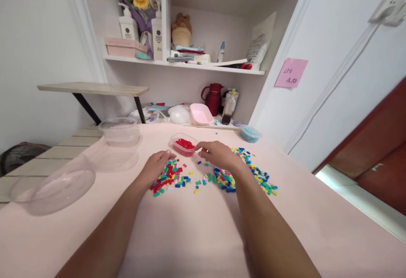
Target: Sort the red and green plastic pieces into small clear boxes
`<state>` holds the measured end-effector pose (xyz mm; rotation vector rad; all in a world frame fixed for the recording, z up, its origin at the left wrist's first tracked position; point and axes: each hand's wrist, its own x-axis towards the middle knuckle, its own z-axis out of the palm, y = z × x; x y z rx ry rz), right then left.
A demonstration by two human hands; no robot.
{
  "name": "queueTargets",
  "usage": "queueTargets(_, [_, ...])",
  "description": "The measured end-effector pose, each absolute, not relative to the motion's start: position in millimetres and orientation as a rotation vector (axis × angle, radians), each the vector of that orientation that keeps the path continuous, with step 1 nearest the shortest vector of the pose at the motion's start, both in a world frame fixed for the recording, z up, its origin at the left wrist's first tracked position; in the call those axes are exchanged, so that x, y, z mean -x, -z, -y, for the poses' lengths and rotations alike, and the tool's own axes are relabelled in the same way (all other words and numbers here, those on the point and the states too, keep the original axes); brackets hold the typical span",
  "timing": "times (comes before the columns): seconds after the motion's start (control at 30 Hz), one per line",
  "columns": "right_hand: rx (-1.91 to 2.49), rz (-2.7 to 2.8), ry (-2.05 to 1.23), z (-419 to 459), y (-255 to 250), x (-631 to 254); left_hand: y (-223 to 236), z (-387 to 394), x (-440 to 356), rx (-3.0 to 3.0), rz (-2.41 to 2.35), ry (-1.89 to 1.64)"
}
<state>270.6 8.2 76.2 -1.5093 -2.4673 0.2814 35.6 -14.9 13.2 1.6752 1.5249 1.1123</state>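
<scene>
A clear plastic tub [173,144] holds a heap of small red bricks [185,143]. My left hand [157,166] rests by its near left side, over the edge of a loose pile of mixed small bricks [168,178]; its fingers are loosely stretched, with nothing visible in them. On the other side, my right hand [217,153] reaches to the tub's right rim, index finger and thumb apart. Whether a fingertip touches the rim is hard to tell. Below and beyond my right wrist spreads a larger multicoloured brick pile [255,170], partly hidden by my forearm.
A tub of light blue pieces [250,133] stands at the back right. Clear empty tubs [119,132] and a large clear lid [60,185] lie at the left. Behind the table are a pink tray [201,114], a red jug [213,98] and a bottle [229,107].
</scene>
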Motion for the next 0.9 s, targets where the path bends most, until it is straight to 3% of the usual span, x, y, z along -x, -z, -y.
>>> queueTargets(0.9, [1.475, 2.628, -0.312, -9.4, -45.5, -229.0, -8.5, 8.7, -37.2, -1.754, -1.582, -1.157])
